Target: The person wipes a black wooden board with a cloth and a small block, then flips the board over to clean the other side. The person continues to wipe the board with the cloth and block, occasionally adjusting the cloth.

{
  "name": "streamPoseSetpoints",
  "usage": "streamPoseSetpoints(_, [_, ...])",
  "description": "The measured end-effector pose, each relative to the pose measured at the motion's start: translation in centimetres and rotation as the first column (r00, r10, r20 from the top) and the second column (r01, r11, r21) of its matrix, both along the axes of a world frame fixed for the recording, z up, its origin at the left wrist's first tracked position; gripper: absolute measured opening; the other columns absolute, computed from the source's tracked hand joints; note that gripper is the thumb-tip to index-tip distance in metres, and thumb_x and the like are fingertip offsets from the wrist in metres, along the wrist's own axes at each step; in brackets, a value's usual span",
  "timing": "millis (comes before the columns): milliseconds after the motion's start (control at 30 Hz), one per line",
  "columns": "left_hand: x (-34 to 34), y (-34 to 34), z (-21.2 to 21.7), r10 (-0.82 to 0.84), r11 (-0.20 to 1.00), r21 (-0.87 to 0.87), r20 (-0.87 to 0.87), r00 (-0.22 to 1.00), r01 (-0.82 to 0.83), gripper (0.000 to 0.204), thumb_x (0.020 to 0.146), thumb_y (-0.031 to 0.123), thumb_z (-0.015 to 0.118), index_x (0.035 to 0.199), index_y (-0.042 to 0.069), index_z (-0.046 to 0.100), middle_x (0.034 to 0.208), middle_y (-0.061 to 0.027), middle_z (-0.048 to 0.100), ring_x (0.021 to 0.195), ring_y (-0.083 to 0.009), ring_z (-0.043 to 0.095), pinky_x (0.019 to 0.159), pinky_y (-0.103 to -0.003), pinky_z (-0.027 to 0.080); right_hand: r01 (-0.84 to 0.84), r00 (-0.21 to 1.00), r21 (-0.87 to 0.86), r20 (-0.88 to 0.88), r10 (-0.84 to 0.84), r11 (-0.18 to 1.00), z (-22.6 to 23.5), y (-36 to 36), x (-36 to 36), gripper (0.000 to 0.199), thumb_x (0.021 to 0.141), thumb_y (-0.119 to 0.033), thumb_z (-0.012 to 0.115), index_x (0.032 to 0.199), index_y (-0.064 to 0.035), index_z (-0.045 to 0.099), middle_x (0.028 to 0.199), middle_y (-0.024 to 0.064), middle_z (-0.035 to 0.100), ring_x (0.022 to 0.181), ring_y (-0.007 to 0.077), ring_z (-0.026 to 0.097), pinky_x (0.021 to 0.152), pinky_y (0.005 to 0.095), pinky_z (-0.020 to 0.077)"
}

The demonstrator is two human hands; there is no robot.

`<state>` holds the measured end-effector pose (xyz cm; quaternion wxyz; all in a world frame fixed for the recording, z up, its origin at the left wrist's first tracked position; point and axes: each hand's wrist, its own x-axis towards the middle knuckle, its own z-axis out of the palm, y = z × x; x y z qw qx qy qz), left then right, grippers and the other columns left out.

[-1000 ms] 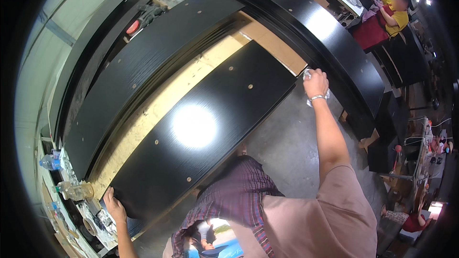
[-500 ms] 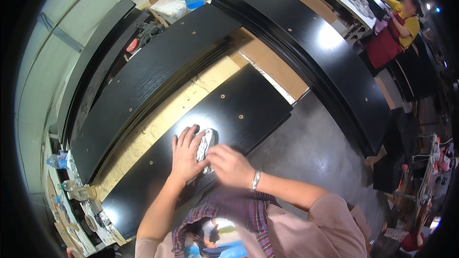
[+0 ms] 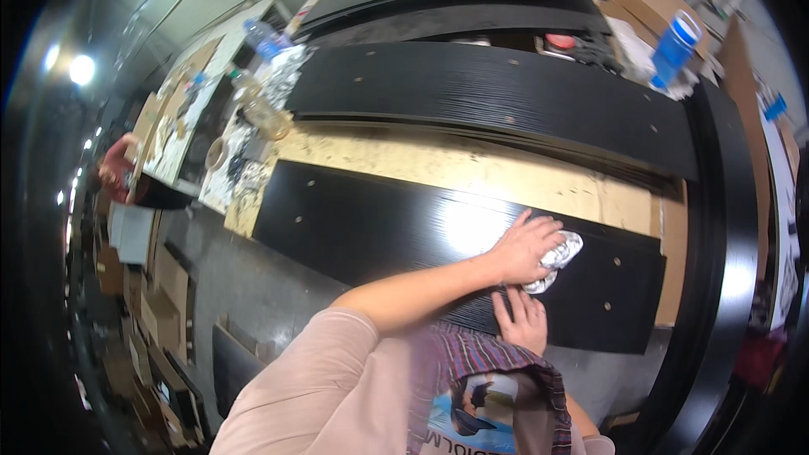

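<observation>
A long black wood-grain panel with small round brass-coloured fittings lies before me. My left hand reaches across and presses on a crumpled white cloth with dark marks, its fingers over the cloth near the panel's right part. The cloth bunches out past the fingertips and below the palm. Just nearer to me, my right hand rests by the panel's near edge. Its fingers are spread and point away from me, close to the cloth's lower end.
Beyond the pale yellow board lies a stack of black panels. A blue bottle stands at the far right. Clear plastic bottles, one here, and a tape roll sit at left. Another person is at far left.
The view has swung left. My left hand has gone from beside the cloth onto it. My right hand has come away from the cloth and down to the panel's near edge.
</observation>
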<state>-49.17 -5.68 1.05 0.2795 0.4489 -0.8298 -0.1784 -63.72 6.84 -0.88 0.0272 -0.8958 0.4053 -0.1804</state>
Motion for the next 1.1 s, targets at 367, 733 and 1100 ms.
streamPoseSetpoints(367, [44.3,9.6,-0.5,0.955,0.225,-0.228,0.243,0.169,-0.947,0.038,0.076,0.02,0.075,0.112,0.011,0.068,0.11,-0.0132,0.068,0.099,-0.0349,0.065,0.082,-0.047,0.051,0.013,0.968,0.083,-0.25,0.008,0.996,1.3,0.0,1.3,0.083,0.056,-0.025,0.079,0.134,-0.0119,0.055,0.136,0.0187,0.051,0.115,0.0375,0.052,0.097,0.0525,0.038])
streamPoseSetpoints(733, [34.0,7.6,0.4,0.612,0.789,-0.184,0.143,0.778,-0.586,0.045,0.064,0.016,0.077,0.109,0.019,0.071,0.123,-0.0011,0.064,0.119,-0.0258,0.055,0.103,-0.047,0.039,0.023,0.976,0.059,-0.216,-0.01,0.998,0.7,1.1,4.3,0.078,0.062,-0.017,0.074,0.137,-0.0118,0.052,0.139,0.0191,0.045,0.123,0.0385,0.045,0.105,0.0558,0.0345])
streamPoseSetpoints(1100, [35.4,4.3,-2.3,0.537,0.841,-0.135,0.087,0.839,-0.524,0.037,0.063,0.013,0.079,0.1,0.013,0.072,0.119,-0.0022,0.065,0.116,-0.025,0.056,0.103,-0.05,0.038,0.077,0.968,0.082,-0.247,-0.055,0.994,1.7,1.6,5.3,0.069,0.066,-0.009,0.068,0.135,-0.0107,0.055,0.138,0.018,0.046,0.125,0.039,0.043,0.106,0.0563,0.0338])
